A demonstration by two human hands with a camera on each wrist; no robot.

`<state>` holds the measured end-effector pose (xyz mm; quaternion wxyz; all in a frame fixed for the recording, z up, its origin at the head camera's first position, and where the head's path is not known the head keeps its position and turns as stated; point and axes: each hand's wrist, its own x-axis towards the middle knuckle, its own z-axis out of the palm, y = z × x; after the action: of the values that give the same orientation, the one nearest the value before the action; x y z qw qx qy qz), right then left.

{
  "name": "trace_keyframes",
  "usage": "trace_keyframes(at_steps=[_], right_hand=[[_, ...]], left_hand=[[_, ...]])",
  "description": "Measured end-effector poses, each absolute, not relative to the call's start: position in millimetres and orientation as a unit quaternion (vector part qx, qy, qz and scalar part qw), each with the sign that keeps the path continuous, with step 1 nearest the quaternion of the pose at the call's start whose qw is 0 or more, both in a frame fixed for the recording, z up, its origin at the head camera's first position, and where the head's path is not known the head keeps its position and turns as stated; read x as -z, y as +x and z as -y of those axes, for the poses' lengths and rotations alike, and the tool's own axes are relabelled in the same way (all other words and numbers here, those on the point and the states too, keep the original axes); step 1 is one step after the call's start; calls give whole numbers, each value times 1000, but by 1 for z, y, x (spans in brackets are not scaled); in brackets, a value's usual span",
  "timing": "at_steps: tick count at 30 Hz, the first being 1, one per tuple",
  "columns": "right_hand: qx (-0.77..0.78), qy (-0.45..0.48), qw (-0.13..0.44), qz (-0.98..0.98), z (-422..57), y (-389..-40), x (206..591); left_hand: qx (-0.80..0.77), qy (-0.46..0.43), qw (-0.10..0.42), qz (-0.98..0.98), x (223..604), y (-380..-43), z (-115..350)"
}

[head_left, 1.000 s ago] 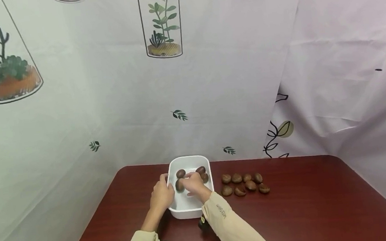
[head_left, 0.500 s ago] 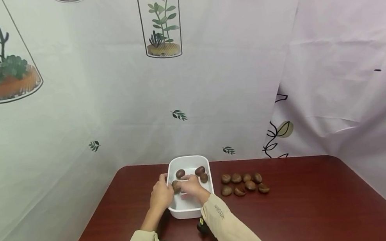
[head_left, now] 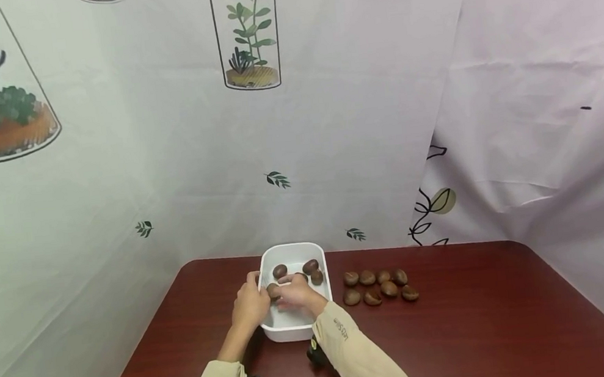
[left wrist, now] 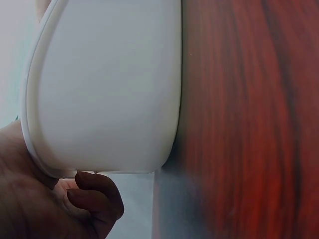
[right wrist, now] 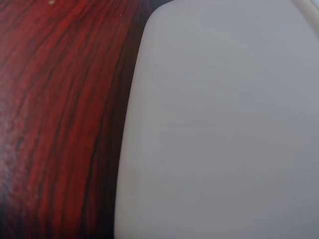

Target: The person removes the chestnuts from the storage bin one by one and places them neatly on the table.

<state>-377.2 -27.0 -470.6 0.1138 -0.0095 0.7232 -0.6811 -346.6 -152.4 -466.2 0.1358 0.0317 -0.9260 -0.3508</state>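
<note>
My left hand (head_left: 250, 304) grips the left side of a white rectangular container (head_left: 289, 332); in the left wrist view its curled fingers (left wrist: 102, 196) show at the container's end. Inside the container, my right hand (head_left: 298, 293) has its thumb and forefinger at a brown chestnut (head_left: 272, 291) by the left wall, close to my left thumb. Another chestnut (head_left: 280, 271) lies behind it. Two more, a dark chestnut (head_left: 310, 266) and a browner chestnut (head_left: 316, 277), sit at the right wall. A further chestnut (head_left: 301, 276) is partly hidden behind my right hand. Only the container's outer wall (right wrist: 219, 119) fills the right wrist view.
To the right of the container, several chestnuts (head_left: 389, 289) lie in two rows on the dark red table (head_left: 476, 317). A white cloth (head_left: 211, 161) printed with plants hangs behind the table.
My right hand has shifted slightly left inside the container, and the chestnut at its fingertips has moved toward the left wall. A chestnut behind that hand has come into view. My left hand stays put.
</note>
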Motion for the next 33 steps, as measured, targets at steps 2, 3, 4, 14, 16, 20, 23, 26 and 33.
trace_keyframes(at_steps=[2, 3, 4, 14, 16, 20, 23, 26, 33], right_hand=[[682, -15, 122, -721, 27, -376, 470], [679, -19, 127, -722, 26, -376, 470], [677, -24, 133, -723, 26, -375, 470], [676, -42, 158, -719, 26, -371, 469], [675, -40, 150, -722, 26, -372, 470], [677, -41, 100, -728, 27, -374, 472], [672, -44, 52, -737, 27, -374, 472], [664, -45, 12, -746, 26, -374, 472], [684, -48, -7, -728, 24, -371, 467]], left_hand=[[352, 34, 135, 926, 466, -346, 153], [353, 35, 134, 925, 467, -346, 152], [352, 35, 134, 926, 467, -346, 153], [353, 41, 123, 927, 469, -347, 152], [352, 39, 125, 927, 468, -347, 153], [352, 39, 136, 925, 468, -348, 154], [349, 39, 140, 926, 468, -348, 154], [347, 37, 139, 927, 469, -347, 153], [344, 42, 144, 927, 468, -346, 152]])
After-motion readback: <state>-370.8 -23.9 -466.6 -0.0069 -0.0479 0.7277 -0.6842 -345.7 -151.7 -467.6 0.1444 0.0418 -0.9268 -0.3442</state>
